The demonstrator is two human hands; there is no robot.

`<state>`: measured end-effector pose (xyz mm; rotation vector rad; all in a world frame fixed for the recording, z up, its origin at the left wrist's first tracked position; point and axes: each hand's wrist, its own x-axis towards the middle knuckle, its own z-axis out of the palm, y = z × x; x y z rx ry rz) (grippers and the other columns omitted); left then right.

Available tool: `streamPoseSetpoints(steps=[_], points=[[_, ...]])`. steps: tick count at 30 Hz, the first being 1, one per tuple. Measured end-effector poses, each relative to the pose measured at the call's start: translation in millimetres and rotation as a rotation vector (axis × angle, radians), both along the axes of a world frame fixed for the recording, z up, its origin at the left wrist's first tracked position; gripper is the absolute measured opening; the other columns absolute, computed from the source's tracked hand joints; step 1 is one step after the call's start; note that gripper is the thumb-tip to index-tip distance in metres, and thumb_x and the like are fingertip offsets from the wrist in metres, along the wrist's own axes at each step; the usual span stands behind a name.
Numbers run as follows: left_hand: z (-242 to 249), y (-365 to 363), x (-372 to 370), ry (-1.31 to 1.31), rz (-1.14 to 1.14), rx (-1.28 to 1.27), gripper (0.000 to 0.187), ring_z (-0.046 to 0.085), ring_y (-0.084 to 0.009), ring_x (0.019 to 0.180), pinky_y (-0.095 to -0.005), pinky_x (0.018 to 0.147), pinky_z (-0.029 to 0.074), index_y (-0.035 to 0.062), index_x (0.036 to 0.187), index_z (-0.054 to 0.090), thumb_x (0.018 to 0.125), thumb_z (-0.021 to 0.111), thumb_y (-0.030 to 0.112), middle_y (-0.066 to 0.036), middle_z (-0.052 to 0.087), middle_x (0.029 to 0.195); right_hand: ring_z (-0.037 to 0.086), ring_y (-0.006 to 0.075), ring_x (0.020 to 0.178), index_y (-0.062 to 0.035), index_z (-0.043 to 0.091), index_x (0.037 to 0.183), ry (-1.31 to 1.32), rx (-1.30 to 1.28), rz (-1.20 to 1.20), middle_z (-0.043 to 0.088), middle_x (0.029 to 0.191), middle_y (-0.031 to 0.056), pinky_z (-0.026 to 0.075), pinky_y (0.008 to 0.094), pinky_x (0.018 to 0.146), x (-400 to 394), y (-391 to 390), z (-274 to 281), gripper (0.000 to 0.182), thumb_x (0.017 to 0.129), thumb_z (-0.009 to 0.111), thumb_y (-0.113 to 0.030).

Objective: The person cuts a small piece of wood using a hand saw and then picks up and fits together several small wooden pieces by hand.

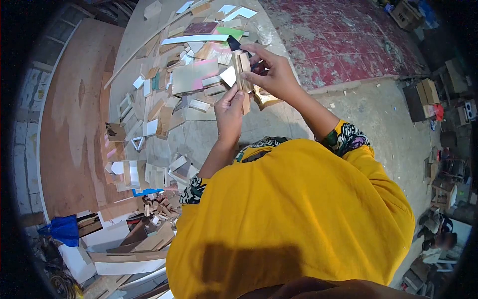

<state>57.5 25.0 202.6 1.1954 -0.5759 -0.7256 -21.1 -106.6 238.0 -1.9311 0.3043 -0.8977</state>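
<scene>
Over the work table, my left hand (230,113) pinches the lower end of a small assembly of narrow wooden strips (237,67), which stands roughly upright in view. My right hand (273,74) grips the upper part from the right, with the thumb on its side and the index finger near its top. Just beyond the top lies a black object (233,43), partly hidden, whose kind I cannot make out. A white square piece (228,75) shows left of the strips. Below my right hand is a yellowish, shiny piece (267,97).
Wood and white board offcuts cover the table (199,132), among them a pink-stained panel (195,75) and a long white strip (195,39). A large plywood sheet (74,109) stands left. Scrap boards (129,256) pile at lower left. A person (440,241) sits at far right.
</scene>
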Motion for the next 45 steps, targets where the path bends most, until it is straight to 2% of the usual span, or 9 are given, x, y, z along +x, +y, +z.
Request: streamPoseSetpoints(steps=[8,10,12,14,17,22,31,40,45], points=[[-1,3,0,-0.121,-0.020,-0.013,0.030,0.056,-0.0087,0.081,-0.0215,0.070,0.047,-0.0035,0.116,0.053,0.089,0.048,0.009,-0.005,0.058,0.095,0.050,0.0035,0.061,-0.0137,0.055,0.119,-0.021,0.020,0.012,0.056,0.081,0.0006,0.042,0.0182,0.054,3,-3,2,0.052,0.070,0.073,-0.009],[1,3,1,-0.281,-0.005,0.009,0.030,0.055,-0.0089,0.079,-0.0221,0.070,0.047,-0.0041,0.115,0.053,0.089,0.048,0.010,-0.005,0.056,0.095,0.050,0.0034,0.061,-0.0133,0.055,0.119,-0.021,0.029,0.013,0.056,0.081,0.0003,0.042,0.0183,0.055,2,-4,3,0.052,0.070,0.073,-0.010],[-3,3,4,-0.329,-0.005,0.024,0.031,0.056,-0.0093,0.078,-0.0228,0.069,0.047,-0.0028,0.118,0.051,0.090,0.048,0.011,-0.005,0.058,0.095,0.054,0.0087,0.063,-0.0088,0.056,0.117,-0.025,0.082,0.024,0.060,0.078,0.0045,0.047,0.0229,0.060,2,-4,5,0.051,0.069,0.074,-0.015],[-4,4,4,-0.377,-0.005,0.040,0.032,0.057,-0.0097,0.077,-0.0235,0.069,0.048,-0.0016,0.120,0.050,0.091,0.047,0.013,-0.006,0.059,0.095,0.053,0.0084,0.063,-0.0083,0.056,0.116,-0.024,0.098,0.027,0.060,0.078,0.0044,0.047,0.0228,0.060,3,-3,6,0.051,0.069,0.074,-0.015],[-2,4,3,-0.356,0.011,0.047,0.030,0.055,-0.0103,0.077,-0.0226,0.068,0.046,-0.0042,0.114,0.053,0.087,0.050,0.009,-0.008,0.056,0.093,0.052,0.0057,0.064,-0.0086,0.055,0.118,-0.018,0.118,0.044,0.058,0.079,0.0018,0.044,0.0204,0.058,2,-3,6,0.051,0.070,0.073,-0.013],[-3,6,5,-0.587,0.029,0.103,0.033,0.056,-0.0095,0.074,-0.0220,0.062,0.045,-0.0033,0.115,0.053,0.085,0.052,0.009,-0.009,0.055,0.090,0.049,0.0037,0.064,-0.0091,0.054,0.120,0.004,0.069,0.066,0.055,0.079,-0.0010,0.042,0.0182,0.057,4,-9,0,0.051,0.072,0.072,-0.011],[7,10,-4,-0.444,-0.014,0.116,0.034,0.051,-0.0082,0.062,-0.0226,0.053,0.043,-0.0009,0.115,0.053,0.082,0.052,0.006,-0.007,0.055,0.085,0.053,0.0056,0.066,-0.0048,0.056,0.116,0.042,0.195,0.077,0.059,0.082,0.0024,0.045,0.0198,0.061,3,-8,-1,0.047,0.072,0.073,-0.012],[3,6,-5,-0.539,0.028,0.089,0.026,0.049,-0.0092,0.055,-0.0247,0.049,0.040,-0.0018,0.108,0.056,0.084,0.050,0.006,-0.006,0.052,0.072,0.055,0.0072,0.068,-0.0016,0.055,0.115,0.052,0.207,0.010,0.060,0.082,0.0041,0.046,0.0201,0.063,1,-2,0,0.050,0.071,0.074,-0.015],[5,8,-3,-0.532,0.010,0.120,0.024,0.051,-0.0092,0.058,-0.0247,0.052,0.040,-0.0020,0.106,0.056,0.085,0.048,0.008,-0.006,0.052,0.072,0.057,0.0074,0.065,-0.0003,0.058,0.103,-0.046,0.209,0.022,0.062,0.074,0.0038,0.047,0.0219,0.061,-1,-1,1,0.043,0.067,0.077,-0.014]])
